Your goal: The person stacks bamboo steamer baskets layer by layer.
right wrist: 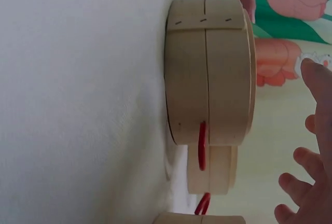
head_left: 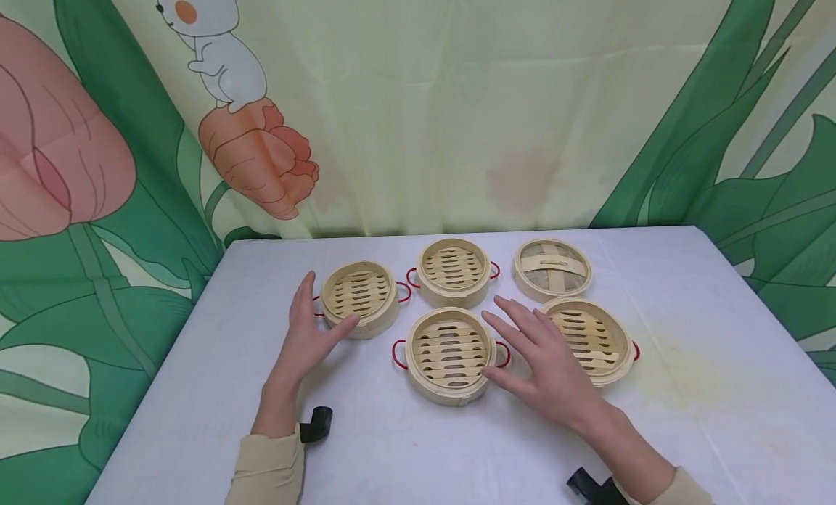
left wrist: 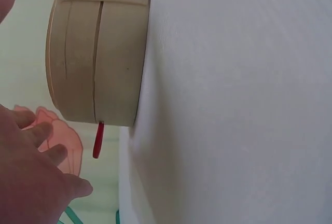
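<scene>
Several small bamboo steamer baskets with slatted bottoms and red handles are spread over the table. My left hand (head_left: 307, 342), its fingers and thumb spread, is beside the left steamer basket (head_left: 361, 291); whether it touches the rim I cannot tell. Over the gap between the front middle steamer basket (head_left: 449, 352) and the right steamer basket (head_left: 584, 338) hovers my right hand (head_left: 545, 367), fingers extended. It partly covers the right basket. In the left wrist view, the hand (left wrist: 31, 167) holds nothing beside a basket's side wall (left wrist: 98, 53). Loose fingers (right wrist: 303, 182) appear near a basket (right wrist: 207, 79) in the right wrist view.
A back steamer basket (head_left: 453, 269) stands behind the front middle one. To its right lies a round woven bamboo lid (head_left: 551, 267) with a small top handle. A white cloth covers the table (head_left: 379, 447), and a printed curtain (head_left: 444, 128) hangs behind its far edge.
</scene>
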The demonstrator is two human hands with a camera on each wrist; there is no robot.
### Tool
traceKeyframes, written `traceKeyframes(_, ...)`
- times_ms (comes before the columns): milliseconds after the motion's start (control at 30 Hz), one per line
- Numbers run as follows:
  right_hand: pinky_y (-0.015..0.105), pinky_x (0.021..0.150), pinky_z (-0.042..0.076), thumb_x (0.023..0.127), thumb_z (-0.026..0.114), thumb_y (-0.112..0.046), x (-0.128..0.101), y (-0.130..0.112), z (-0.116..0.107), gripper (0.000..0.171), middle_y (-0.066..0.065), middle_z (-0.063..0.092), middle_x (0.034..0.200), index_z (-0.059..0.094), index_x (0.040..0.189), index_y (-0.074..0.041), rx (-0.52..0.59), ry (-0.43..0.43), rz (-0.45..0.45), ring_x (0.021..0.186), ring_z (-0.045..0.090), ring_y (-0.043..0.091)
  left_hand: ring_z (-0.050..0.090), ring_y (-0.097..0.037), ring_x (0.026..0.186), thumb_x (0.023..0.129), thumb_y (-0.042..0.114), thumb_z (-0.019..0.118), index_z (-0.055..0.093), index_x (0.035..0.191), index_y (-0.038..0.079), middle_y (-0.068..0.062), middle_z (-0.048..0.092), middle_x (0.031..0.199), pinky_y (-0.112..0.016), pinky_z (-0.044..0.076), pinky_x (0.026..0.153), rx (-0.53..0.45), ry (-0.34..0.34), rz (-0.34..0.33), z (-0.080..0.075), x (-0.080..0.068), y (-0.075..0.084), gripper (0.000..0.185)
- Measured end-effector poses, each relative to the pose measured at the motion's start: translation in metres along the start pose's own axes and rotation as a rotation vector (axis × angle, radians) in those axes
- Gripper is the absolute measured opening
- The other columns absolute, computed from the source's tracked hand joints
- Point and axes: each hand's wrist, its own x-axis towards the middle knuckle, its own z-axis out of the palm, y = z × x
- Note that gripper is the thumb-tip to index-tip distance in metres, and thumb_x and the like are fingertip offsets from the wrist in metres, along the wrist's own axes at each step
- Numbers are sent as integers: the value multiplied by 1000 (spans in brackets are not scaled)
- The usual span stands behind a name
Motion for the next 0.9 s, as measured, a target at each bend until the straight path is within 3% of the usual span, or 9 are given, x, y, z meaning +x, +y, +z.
traceKeyframes(233,51,112,29,88,76,-50,-3,-4,8,68,7,46,153,56,146,-18,44,-62,-13,137,43,33,5,-33,152,85,41,80,4,162,11,-15,6,166,-60,16,116,-38,-12,7,2,3,-1,113)
traceKeyframes(567,59,105,35,84,80,-48,-9,-8,15,69,7,46,153,58,143,-20,37,-135,-17,136,45,28,7,-33,152,76,33,89,5,162,9,-18,8,166,-56,13,118,-84,-58,-44,6,12,-5,123)
traceKeyframes(900,66,102,35,83,80,-51,-15,-7,21,67,7,50,150,61,141,-22,6,-131,-40,135,48,32,12,-33,151,72,27,93,5,160,1,-21,14,164,-52,13,119,-148,-89,-10,6,13,-11,127)
